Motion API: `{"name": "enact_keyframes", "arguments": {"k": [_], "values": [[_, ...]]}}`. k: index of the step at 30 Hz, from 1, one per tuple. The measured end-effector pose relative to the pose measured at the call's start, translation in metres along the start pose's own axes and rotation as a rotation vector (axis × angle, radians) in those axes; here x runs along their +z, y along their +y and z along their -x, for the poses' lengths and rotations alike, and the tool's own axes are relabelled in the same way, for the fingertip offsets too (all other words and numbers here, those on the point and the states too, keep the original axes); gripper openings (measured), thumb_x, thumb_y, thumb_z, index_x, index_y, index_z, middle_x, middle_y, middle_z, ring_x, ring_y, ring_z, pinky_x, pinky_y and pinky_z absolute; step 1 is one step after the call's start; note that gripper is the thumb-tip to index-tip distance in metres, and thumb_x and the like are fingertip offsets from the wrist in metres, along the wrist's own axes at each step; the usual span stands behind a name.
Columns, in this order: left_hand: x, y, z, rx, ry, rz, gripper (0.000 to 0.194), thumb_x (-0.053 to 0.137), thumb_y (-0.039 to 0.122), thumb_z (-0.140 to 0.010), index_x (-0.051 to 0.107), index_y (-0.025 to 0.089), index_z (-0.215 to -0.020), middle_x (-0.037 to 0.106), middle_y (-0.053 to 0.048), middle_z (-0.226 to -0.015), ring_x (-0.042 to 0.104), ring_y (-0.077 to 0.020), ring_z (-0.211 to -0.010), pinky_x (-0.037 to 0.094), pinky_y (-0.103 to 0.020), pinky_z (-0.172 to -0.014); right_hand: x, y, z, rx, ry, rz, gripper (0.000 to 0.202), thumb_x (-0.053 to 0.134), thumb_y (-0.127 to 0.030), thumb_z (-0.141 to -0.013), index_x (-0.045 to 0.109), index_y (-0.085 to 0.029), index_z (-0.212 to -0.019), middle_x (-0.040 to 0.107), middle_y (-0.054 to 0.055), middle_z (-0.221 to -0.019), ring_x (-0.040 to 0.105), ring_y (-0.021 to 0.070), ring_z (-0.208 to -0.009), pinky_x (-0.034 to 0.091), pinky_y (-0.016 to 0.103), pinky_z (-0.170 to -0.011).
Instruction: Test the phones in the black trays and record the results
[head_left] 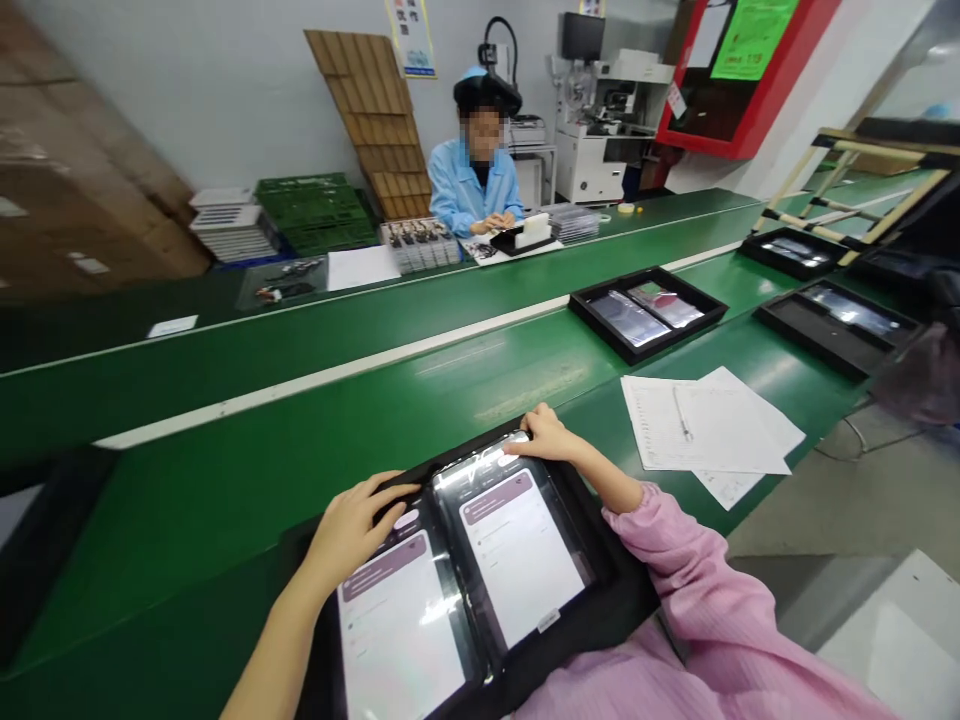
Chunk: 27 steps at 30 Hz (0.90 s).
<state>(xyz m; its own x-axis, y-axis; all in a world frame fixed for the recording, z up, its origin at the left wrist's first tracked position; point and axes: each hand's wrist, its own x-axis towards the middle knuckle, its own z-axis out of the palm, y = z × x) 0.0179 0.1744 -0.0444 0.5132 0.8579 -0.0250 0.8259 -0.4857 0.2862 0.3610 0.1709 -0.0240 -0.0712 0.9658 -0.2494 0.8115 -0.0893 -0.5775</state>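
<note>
Two tablets with lit screens lie side by side in a black tray (pixel 607 590) close to my body. My left hand (pixel 352 525) rests over the upper end of the left tablet (pixel 405 630), its fingers stretched out and the thumb apart near the glass. At the far right corner, my right hand (pixel 551 438) has its fingers bent over the tray's edge. Its thumb reaches onto the top of the right tablet (pixel 517 550). Both screens show a purple banner above a white panel. A small pale label (pixel 549 621) sits at the right tablet's lower edge.
A second black tray (pixel 637 350) with two tablets stands on the green bench (pixel 360 400). Farther right is another tray (pixel 817 335). Papers (pixel 705 425) with a pen lie to my right. A dark tray (pixel 45 530) is at left. Across the bench sits a co-worker (pixel 472 185).
</note>
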Motion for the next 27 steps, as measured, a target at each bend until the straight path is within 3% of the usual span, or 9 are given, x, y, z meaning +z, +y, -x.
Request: {"name": "enact_keyframes", "arguments": {"k": [6,12,14,17,19,21,23,25,27], "values": [[0.002,0.003,0.004,0.021,-0.04,-0.012,0.038,0.053,0.039,-0.089,0.066,0.036,-0.125,0.056,-0.006,-0.138,0.056,-0.0296,-0.121,0.043,-0.049,-0.101,0.008,0.009,0.001,-0.029,0.037,0.021,0.034,0.068,-0.049,-0.092,0.059,-0.017,-0.098,0.044,0.008,-0.108,0.048,0.0262,-0.113,0.039,0.039,-0.103],[-0.001,0.006,0.008,0.028,-0.053,0.05,0.04,0.036,0.03,-0.099,0.063,0.038,-0.128,0.054,-0.003,-0.139,0.051,-0.0256,-0.126,0.039,-0.047,-0.106,0.01,0.017,0.019,-0.125,0.039,0.077,0.035,0.066,-0.045,-0.091,0.061,-0.017,-0.113,0.046,0.012,-0.117,0.046,0.0287,-0.118,0.038,0.043,-0.106],[-0.001,0.007,0.011,0.047,-0.073,0.051,0.038,0.05,0.04,-0.096,0.06,0.036,-0.132,0.05,-0.006,-0.142,0.048,-0.0288,-0.13,0.035,-0.05,-0.109,0.016,0.022,0.035,-0.192,0.064,0.155,0.049,0.07,-0.047,-0.087,0.057,-0.018,-0.125,0.045,0.015,-0.126,0.044,0.0319,-0.122,0.038,0.046,-0.105],[0.001,0.01,0.014,0.079,-0.083,0.019,0.075,0.079,0.057,-0.071,0.054,0.035,-0.138,0.044,-0.01,-0.146,0.042,-0.0359,-0.133,0.03,-0.056,-0.111,0.033,0.027,0.061,-0.309,0.118,0.311,0.093,0.082,-0.051,-0.072,0.039,-0.014,-0.146,0.038,0.023,-0.139,0.034,0.04,-0.132,0.036,0.053,-0.105],[0.004,0.012,0.014,0.09,-0.066,-0.021,0.093,0.087,0.057,-0.058,0.051,0.035,-0.14,0.044,-0.011,-0.146,0.041,-0.0385,-0.133,0.03,-0.058,-0.11,0.046,0.029,0.069,-0.372,0.152,0.405,0.109,0.089,-0.05,-0.062,0.035,-0.014,-0.149,0.034,0.025,-0.144,0.028,0.0442,-0.136,0.031,0.056,-0.107],[0.007,0.015,0.011,0.075,-0.043,-0.052,0.088,0.089,0.051,-0.06,0.053,0.036,-0.139,0.046,-0.011,-0.143,0.043,-0.0381,-0.13,0.032,-0.057,-0.108,0.057,0.031,0.067,-0.385,0.217,0.454,0.097,0.089,-0.042,-0.064,0.04,-0.018,-0.144,0.034,0.024,-0.145,0.029,0.0444,-0.135,0.031,0.056,-0.105],[0.009,0.018,0.008,0.042,-0.009,-0.068,0.059,0.078,0.039,-0.078,0.058,0.037,-0.134,0.052,-0.009,-0.138,0.049,-0.0337,-0.125,0.037,-0.052,-0.104,0.059,0.033,0.058,-0.328,0.337,0.422,0.068,0.077,-0.027,-0.075,0.047,-0.02,-0.136,0.039,0.023,-0.142,0.038,0.0408,-0.129,0.036,0.053,-0.1],[0.009,0.02,0.005,0.013,0.029,-0.072,0.036,0.056,0.024,-0.094,0.064,0.036,-0.127,0.057,-0.008,-0.132,0.056,-0.0279,-0.117,0.042,-0.047,-0.099,0.053,0.035,0.051,-0.276,0.448,0.313,0.046,0.06,-0.014,-0.081,0.052,-0.018,-0.126,0.047,0.021,-0.132,0.048,0.0353,-0.117,0.043,0.049,-0.091],[0.008,0.021,0.004,0.006,0.042,-0.057,0.039,0.041,0.019,-0.099,0.066,0.036,-0.124,0.058,-0.008,-0.13,0.057,-0.0262,-0.116,0.043,-0.046,-0.098,0.04,0.035,0.053,-0.329,0.484,0.166,0.034,0.047,-0.01,-0.084,0.054,-0.017,-0.117,0.054,0.018,-0.118,0.054,0.0304,-0.106,0.048,0.045,-0.086]]}}
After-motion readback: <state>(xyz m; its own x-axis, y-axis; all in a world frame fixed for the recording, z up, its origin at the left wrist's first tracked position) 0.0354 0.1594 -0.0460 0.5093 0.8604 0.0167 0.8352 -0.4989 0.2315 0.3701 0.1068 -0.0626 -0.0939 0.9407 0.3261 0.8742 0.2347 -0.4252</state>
